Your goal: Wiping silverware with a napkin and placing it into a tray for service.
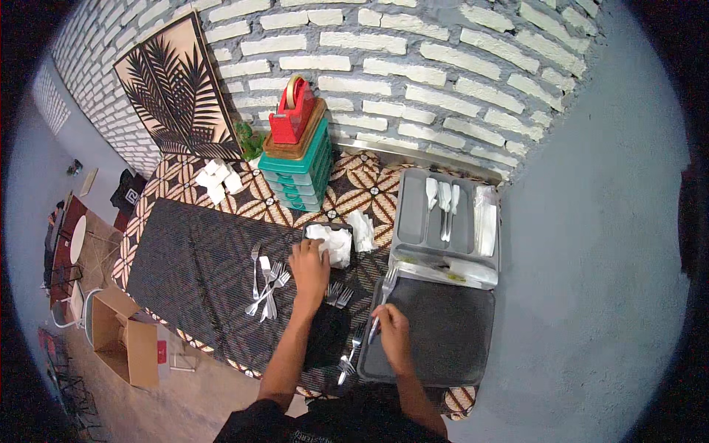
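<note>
My left hand (309,267) touches the white paper napkins (334,243) in a small black tray, with its fingers at their near left edge. A metal fork (389,285) is held by its handle in my right hand (394,331), over the left side of the dark grey tray (443,332). Several forks (268,288) lie in a loose pile left of my left forearm. More forks (339,294) rest between my arms, and further cutlery (349,357) lies beside the tray's lower left edge. White wrapped cutlery (445,205) lies in the grey cutlery organizer (411,221).
A teal drawer unit (296,177) bears a red tape dispenser (291,119). Crumpled white paper (363,230) lies right of the napkin tray, and folded white pieces (219,180) lie at the back left. An open cardboard box (127,343) stands beyond the table's left edge. The brick wall runs behind.
</note>
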Demonstrator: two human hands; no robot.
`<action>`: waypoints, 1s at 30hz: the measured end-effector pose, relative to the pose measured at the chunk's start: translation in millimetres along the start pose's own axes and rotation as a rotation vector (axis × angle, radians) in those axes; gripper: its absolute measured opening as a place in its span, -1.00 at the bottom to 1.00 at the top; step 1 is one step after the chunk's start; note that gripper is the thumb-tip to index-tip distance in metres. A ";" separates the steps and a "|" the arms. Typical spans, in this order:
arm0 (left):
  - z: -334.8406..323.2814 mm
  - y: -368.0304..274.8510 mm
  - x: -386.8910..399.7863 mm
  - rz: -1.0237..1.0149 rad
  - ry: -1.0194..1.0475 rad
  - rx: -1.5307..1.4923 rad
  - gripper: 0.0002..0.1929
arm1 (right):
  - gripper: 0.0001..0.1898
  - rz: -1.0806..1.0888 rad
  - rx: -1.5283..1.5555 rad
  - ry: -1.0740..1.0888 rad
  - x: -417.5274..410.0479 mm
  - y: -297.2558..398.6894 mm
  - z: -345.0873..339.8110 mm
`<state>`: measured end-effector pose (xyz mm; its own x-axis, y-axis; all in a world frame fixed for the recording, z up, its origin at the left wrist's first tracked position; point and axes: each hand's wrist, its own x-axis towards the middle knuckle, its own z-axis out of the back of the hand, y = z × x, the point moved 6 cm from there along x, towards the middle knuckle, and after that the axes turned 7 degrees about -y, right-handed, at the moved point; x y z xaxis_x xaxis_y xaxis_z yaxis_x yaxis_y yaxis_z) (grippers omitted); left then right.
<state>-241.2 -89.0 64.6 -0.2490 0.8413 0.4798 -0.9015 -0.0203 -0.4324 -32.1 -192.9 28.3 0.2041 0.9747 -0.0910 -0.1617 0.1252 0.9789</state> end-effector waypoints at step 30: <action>33.4 -112.5 -149.6 0.720 0.724 -1.746 -0.63 | -0.85 0.005 0.236 -0.062 -29.6 50.9 54.0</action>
<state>-114.3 -230.7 66.9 0.2242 0.9482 -0.2250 0.6280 -0.3171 -0.7107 5.7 -225.5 90.7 0.2635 0.9612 -0.0819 0.0660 0.0667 0.9956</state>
